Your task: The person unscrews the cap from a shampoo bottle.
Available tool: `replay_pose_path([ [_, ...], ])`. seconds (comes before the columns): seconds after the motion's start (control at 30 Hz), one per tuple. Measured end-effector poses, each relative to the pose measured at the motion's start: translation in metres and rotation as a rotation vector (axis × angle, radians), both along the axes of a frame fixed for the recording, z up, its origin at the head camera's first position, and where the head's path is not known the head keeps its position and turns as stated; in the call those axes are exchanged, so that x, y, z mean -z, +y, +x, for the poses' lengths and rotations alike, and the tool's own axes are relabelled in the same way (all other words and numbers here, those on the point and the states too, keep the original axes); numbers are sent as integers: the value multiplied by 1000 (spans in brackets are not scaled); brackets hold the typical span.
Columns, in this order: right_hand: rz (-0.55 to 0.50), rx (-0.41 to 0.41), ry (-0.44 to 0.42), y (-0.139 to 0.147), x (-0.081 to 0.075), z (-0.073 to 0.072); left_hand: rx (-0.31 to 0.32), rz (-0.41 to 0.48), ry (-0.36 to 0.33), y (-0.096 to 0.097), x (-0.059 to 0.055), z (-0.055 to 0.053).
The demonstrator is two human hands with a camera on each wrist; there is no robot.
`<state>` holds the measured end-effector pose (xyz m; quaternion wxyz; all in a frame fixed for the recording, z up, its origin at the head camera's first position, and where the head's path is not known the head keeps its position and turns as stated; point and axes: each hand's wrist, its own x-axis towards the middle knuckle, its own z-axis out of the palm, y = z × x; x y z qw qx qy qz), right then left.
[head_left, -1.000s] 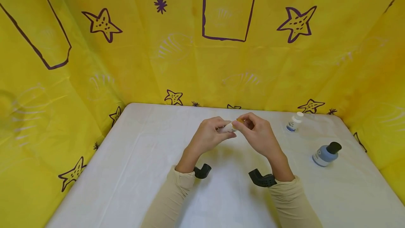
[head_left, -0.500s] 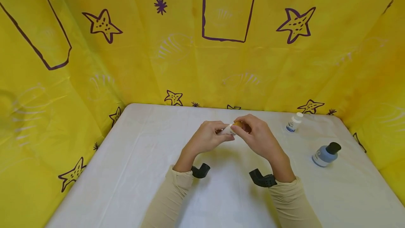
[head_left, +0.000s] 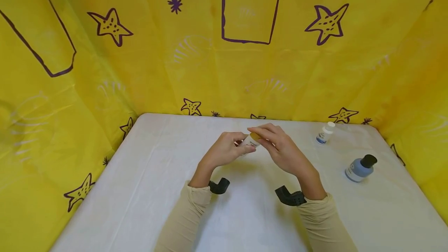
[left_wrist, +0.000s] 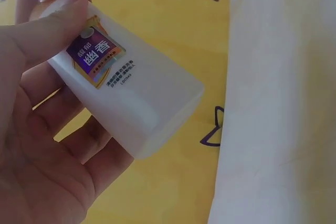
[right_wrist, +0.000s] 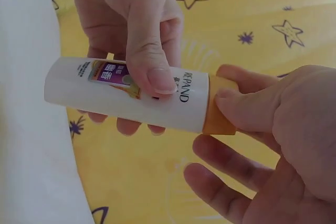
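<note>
White bottle in left hand, fingers clamped round it, we note long axis slanting, orange cap pointing toward right hand, thumb and finger pinching it, blue bottle well apart from those fingers

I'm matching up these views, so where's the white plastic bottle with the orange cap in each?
Head: bottle just right of and below centre.
Left wrist: bottle slanting from upper left to centre.
Right wrist: bottle left of centre, cap to the right.
Shared landmark: yellow fabric with purple star drawings.
</note>
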<state>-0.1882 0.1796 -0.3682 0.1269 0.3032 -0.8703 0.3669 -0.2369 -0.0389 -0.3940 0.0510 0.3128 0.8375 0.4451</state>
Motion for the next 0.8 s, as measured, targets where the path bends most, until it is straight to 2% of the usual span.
replay_pose_path([
  [0.13, -29, 11, -43, 1, -3, 0, -12, 24, -13, -2, 1, 0],
  [0.33, -75, 190, -15, 0, -3, 2, -6, 57, -21, -1, 1, 0],
  [0.43, -81, 238, -2, -3, -2, 2, -1, 57, -32, 0, 2, 1],
  [0.63, -79, 240, 7, -8, -1, 2, 6, 30, -42, 1, 0, 3],
  [0.8, -95, 194, 16, -8, -2, 3, -5, 23, -36, 1, -3, 4],
])
